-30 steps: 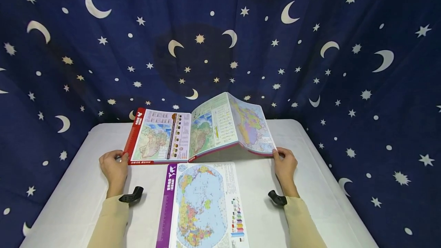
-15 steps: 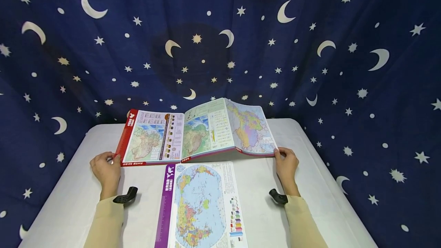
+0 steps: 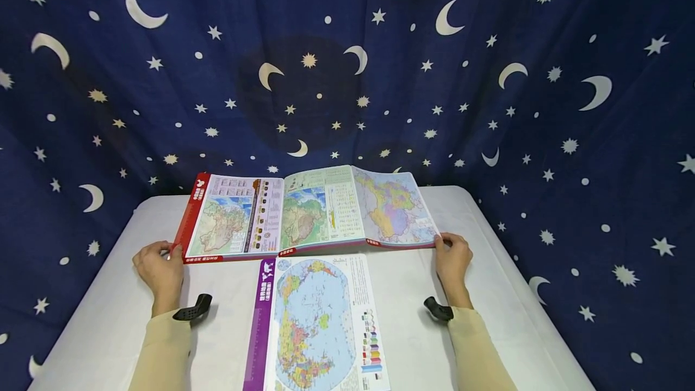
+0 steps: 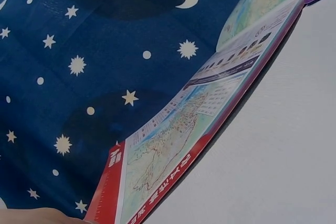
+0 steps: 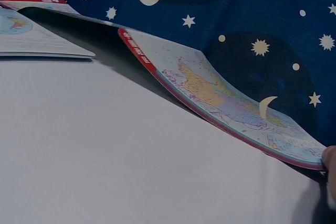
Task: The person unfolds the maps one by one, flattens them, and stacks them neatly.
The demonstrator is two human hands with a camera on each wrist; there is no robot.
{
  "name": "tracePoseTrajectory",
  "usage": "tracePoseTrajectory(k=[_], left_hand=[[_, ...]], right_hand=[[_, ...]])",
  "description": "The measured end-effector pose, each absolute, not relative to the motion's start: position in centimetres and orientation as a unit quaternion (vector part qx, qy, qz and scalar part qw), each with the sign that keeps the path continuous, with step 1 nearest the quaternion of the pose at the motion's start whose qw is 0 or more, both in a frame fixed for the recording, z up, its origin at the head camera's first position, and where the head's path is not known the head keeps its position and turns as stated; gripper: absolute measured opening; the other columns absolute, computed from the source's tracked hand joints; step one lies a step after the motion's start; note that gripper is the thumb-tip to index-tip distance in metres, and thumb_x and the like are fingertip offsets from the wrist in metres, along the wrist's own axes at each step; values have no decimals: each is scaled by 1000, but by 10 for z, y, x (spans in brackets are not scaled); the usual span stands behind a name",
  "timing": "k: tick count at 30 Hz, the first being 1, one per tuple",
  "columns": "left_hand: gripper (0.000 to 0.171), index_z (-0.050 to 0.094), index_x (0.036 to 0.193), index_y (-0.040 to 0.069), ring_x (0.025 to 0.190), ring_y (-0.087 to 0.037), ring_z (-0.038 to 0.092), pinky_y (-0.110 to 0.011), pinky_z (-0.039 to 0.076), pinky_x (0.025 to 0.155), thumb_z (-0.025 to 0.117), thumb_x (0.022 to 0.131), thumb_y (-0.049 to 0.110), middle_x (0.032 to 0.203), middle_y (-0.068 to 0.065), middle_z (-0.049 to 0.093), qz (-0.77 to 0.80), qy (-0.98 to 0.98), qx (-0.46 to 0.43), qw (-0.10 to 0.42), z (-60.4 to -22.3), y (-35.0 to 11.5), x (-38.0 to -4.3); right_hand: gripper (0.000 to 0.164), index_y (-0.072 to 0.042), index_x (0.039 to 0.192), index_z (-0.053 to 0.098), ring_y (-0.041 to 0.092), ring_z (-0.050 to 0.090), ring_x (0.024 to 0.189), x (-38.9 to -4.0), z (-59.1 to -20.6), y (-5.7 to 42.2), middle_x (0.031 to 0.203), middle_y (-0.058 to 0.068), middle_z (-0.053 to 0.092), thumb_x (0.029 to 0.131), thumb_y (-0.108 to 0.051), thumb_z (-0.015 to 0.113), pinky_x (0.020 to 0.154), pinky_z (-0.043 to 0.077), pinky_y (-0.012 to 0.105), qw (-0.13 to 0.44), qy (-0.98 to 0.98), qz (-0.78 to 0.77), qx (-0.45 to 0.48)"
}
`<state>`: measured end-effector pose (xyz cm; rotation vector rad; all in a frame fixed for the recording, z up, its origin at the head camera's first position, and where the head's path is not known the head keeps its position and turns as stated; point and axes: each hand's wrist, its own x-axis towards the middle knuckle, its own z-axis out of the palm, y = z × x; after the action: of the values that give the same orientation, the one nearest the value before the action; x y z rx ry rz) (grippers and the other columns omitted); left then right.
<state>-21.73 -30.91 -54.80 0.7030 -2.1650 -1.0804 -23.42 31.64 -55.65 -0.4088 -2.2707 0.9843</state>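
Red-edged map (image 3: 312, 216) (gap beneath) bars the rear middle.

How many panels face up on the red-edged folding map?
3: left panel, pinched by the left hand; middle panel; right panel, pinched by the right hand. More may be folded underneath.

Near the far edge of the surface (image 3: 499, 282), the red-banded folding map (image 3: 320, 213) is looking like smooth, coated paper or thin card, its printed panels showing a soft sheen. Toward the near edge, the purple-banded map (image 3: 315, 324) is appearing equally smooth and lightly glossy. The white surface itself is looking smooth and mostly matt. Beyond its far edge, the curtain (image 3: 347, 17) is hanging as matt cloth in soft folds. The sleeves (image 3: 163, 349) are showing matt fabric; the black wrist pieces (image 3: 192, 309) are resembling moulded plastic.
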Motion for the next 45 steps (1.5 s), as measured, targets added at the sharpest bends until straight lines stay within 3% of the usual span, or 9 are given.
tracePoseTrajectory(k=[17, 27, 34, 39, 45], left_hand=[[28, 65, 108, -14, 133, -39, 32, -54, 24, 109, 64, 93, 9, 134, -26, 48, -396, -825, 286, 285, -549, -312, -215], [29, 61, 112, -10, 130, -41, 34, -53, 25, 107, 61, 95, 14, 128, -29, 49, -385, -823, 283, 307, -550, -311, -218], [38, 57, 116, -9, 127, -42, 36, -53, 26, 105, 59, 97, 23, 122, -31, 51, -382, -822, 272, 323, -554, -308, -211], [38, 55, 117, -9, 124, -44, 37, -54, 26, 103, 62, 94, 20, 118, -31, 52, -375, -821, 267, 337, -555, -300, -199], [42, 52, 123, -6, 126, -41, 36, -51, 26, 105, 64, 93, 21, 122, -29, 52, -390, -803, 280, 353, -552, -288, -183]], right_hand=[[15, 3, 93, 74, 41, 61, 97, -235, -559, 324, 95, 23, 69, 90, -11, 71, 94, 38, 50, 322, -859, 360, -169], [14, 3, 92, 74, 40, 61, 97, -236, -557, 322, 95, 22, 69, 88, -11, 71, 95, 38, 50, 342, -851, 362, -167], [25, 4, 107, 68, 40, 56, 107, -231, -559, 314, 108, 24, 65, 88, -11, 69, 99, 35, 51, 349, -840, 382, -166], [36, 4, 120, 61, 37, 55, 111, -221, -558, 303, 118, 23, 56, 86, -7, 67, 97, 42, 44, 363, -832, 392, -149], [31, 0, 117, 63, 33, 56, 105, -209, -557, 293, 115, 19, 57, 86, -4, 65, 88, 44, 37, 390, -804, 421, -156]])
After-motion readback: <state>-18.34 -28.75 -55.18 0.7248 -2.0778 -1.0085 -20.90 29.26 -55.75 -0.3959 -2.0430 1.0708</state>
